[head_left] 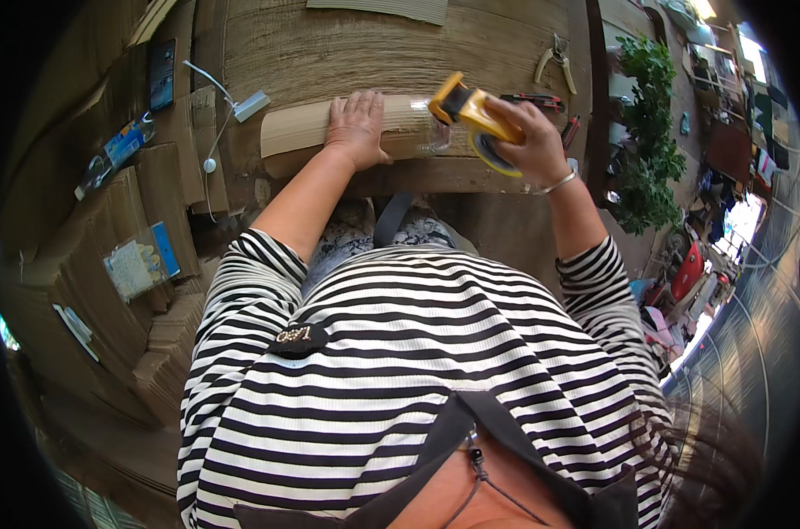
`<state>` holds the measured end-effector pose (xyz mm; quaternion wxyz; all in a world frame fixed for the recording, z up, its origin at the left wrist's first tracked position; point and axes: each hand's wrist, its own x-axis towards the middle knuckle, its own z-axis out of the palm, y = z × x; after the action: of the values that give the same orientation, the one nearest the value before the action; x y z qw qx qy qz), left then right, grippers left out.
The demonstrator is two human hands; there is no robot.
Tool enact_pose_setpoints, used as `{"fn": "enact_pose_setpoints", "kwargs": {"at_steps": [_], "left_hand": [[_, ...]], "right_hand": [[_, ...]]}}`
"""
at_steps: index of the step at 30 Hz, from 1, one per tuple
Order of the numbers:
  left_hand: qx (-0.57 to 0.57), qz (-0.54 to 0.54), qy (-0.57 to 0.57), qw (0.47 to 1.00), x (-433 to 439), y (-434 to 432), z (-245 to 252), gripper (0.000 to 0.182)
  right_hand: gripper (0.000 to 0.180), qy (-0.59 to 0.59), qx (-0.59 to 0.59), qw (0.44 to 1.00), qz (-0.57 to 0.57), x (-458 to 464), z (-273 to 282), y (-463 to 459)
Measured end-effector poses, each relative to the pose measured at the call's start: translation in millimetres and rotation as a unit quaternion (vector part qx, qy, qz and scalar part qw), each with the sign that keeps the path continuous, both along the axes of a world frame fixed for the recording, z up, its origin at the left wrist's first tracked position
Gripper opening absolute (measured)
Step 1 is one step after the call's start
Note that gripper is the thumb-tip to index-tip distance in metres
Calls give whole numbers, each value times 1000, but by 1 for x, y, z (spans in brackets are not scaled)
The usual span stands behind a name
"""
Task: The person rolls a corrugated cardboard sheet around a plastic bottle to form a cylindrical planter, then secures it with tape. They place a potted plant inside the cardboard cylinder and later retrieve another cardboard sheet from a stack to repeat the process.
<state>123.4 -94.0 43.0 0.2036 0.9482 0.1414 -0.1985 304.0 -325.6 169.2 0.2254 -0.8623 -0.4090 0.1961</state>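
A rolled tube of corrugated cardboard lies along the near edge of the wooden worktable. My left hand rests on top of it with the fingers spread slightly. In my right hand is a yellow tape dispenser, somewhat blurred, beside the tube's right end. Clear tape shows at that end; whether it still joins the dispenser's roll cannot be told.
Pliers, a red and black utility knife and another red tool lie at the right. To the left are a phone, a plastic bottle, a white cord and stacked cardboard.
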Motion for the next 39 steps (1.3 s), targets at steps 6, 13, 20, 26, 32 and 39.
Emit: {"fn": "enact_pose_setpoints", "kwargs": {"at_steps": [6, 13, 20, 26, 32, 39], "left_hand": [[26, 11, -25, 999, -12, 1, -13, 124], [59, 43, 25, 997, -3, -15, 0, 122], [83, -29, 0, 996, 41, -40, 4, 122], [1, -54, 38, 998, 100, 16, 4, 108], [-38, -88, 78, 992, 115, 36, -14, 108], [-76, -90, 88, 989, 116, 46, -25, 108]], "right_hand": [[50, -58, -275, 910, 304, 12, -3, 85], [51, -67, -245, 922, 293, 64, -17, 21], [54, 55, -109, 977, 173, 101, -78, -7], [66, 467, 198, 852, -133, 62, -207, -50], [70, 473, 137, 851, -181, -84, -188, -151], [68, 524, 32, 847, -85, -123, -169, -106]]}}
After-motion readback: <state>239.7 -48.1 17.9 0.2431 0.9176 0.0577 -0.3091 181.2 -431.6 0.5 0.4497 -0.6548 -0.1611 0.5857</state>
